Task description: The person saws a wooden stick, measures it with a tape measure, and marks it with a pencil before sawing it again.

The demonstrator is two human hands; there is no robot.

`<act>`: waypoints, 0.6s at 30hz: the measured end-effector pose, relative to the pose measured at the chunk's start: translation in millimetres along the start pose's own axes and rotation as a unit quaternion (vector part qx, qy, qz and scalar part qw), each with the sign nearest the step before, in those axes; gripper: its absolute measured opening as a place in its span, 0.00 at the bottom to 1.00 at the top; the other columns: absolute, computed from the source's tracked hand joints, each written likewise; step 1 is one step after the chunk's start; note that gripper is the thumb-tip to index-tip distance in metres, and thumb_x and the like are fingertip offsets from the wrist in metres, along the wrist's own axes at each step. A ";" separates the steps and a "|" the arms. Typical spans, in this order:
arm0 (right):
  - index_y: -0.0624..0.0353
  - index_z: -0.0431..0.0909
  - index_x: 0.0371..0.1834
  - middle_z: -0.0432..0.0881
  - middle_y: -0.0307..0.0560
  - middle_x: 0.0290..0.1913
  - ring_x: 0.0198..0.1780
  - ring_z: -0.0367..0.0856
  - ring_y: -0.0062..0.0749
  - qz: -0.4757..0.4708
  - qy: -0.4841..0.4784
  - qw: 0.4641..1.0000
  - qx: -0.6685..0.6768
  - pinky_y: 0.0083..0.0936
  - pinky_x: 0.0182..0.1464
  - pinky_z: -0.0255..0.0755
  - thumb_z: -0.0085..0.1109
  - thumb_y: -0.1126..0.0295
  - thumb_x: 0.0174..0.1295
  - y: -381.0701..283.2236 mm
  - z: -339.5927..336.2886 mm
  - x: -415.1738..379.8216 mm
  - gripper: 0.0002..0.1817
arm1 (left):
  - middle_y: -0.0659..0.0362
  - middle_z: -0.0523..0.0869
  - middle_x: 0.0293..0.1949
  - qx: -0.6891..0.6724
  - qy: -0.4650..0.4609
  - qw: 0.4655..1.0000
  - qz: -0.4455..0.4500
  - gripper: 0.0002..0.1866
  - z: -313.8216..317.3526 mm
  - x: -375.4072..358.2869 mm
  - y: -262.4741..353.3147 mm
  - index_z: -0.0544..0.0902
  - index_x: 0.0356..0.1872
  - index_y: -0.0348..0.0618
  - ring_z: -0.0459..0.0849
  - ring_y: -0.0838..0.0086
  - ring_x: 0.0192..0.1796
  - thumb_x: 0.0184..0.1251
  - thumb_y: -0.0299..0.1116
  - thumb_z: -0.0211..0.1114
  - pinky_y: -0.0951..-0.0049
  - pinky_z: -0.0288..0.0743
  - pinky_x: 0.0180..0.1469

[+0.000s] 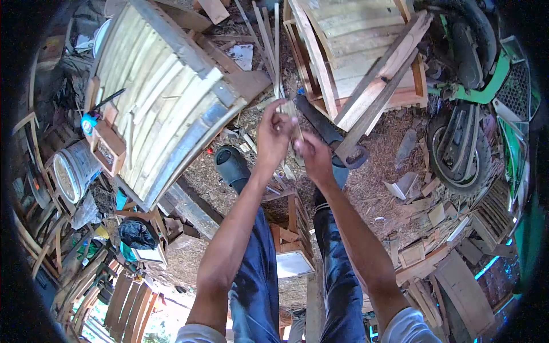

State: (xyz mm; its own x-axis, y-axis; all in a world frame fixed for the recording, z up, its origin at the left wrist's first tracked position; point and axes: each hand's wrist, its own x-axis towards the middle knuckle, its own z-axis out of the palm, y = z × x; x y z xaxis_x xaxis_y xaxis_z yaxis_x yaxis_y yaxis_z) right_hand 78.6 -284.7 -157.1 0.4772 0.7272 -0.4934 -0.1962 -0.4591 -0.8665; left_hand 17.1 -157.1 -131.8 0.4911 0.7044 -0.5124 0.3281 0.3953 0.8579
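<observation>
My left hand (pixel 273 136) is raised in front of me, its fingers curled at a small, narrow piece of wood (pixel 297 127). From the other side, my right hand (pixel 315 155) pinches the lower end of the same piece between thumb and fingers. The wood stands nearly upright between both hands, over the ground between my feet. Just beyond my right hand lies a dark, long object (pixel 318 119) whose kind I cannot make out. My left foot wears a dark sandal (pixel 231 164).
A slatted wooden panel (pixel 154 97) stands left, bearing a small wooden box (pixel 107 147) and a blue tape measure (pixel 88 123). Another slatted frame (pixel 360 51) with leaning planks (pixel 386 71) is ahead right. A green motorcycle (pixel 486 86), a bucket (pixel 71 171) and scrap wood surround me.
</observation>
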 end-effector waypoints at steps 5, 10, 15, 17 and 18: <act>0.64 0.77 0.53 0.82 0.44 0.43 0.44 0.79 0.27 0.103 -0.002 0.993 0.056 0.24 0.49 0.72 0.59 0.68 0.68 -29.5 5.8 -90.6 0.14 | 0.63 0.79 0.36 -0.018 -0.009 0.998 -0.052 0.22 -22.8 -64.7 57.8 0.74 0.61 0.42 0.79 0.80 0.37 0.66 0.23 0.64 0.78 0.77 0.39; 0.64 0.80 0.49 0.84 0.41 0.42 0.42 0.80 0.21 0.206 0.041 0.961 0.179 0.22 0.46 0.76 0.66 0.79 0.60 -115.6 -0.8 -145.2 0.14 | 0.64 0.78 0.36 -0.103 0.040 0.989 -0.096 0.24 -25.6 -119.7 114.5 0.73 0.62 0.42 0.77 0.83 0.35 0.65 0.20 0.64 0.80 0.74 0.39; 0.66 0.81 0.47 0.86 0.42 0.39 0.42 0.82 0.22 0.248 0.008 0.954 0.168 0.22 0.46 0.76 0.68 0.79 0.57 -169.8 -6.3 -105.0 0.14 | 0.64 0.81 0.39 -0.101 0.018 0.993 -0.055 0.23 -23.5 -106.3 164.3 0.72 0.62 0.42 0.80 0.81 0.41 0.66 0.21 0.63 0.80 0.77 0.40; 0.67 0.79 0.49 0.86 0.45 0.41 0.43 0.82 0.24 0.181 -0.016 0.967 0.181 0.22 0.47 0.77 0.66 0.79 0.59 -170.5 -9.4 -78.4 0.14 | 0.64 0.82 0.40 -0.092 -0.004 0.992 -0.085 0.20 -22.8 -96.7 164.5 0.73 0.59 0.40 0.80 0.82 0.41 0.66 0.21 0.63 0.81 0.77 0.41; 0.67 0.79 0.49 0.85 0.46 0.42 0.44 0.82 0.25 0.164 -0.020 0.968 0.189 0.23 0.47 0.78 0.65 0.79 0.59 -171.2 -12.6 -68.6 0.15 | 0.63 0.83 0.40 -0.098 -0.027 0.988 -0.114 0.16 -23.9 -86.5 169.0 0.75 0.54 0.38 0.80 0.82 0.40 0.66 0.24 0.65 0.81 0.75 0.42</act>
State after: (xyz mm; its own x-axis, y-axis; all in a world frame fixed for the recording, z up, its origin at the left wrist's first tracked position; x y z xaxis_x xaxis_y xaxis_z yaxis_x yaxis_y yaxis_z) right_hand 90.3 -262.4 26.0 0.3041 0.5959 -0.7433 -0.6352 -0.4547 -0.6244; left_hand 10.7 -137.1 58.4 0.4676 0.5534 -0.6892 0.2745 0.6502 0.7084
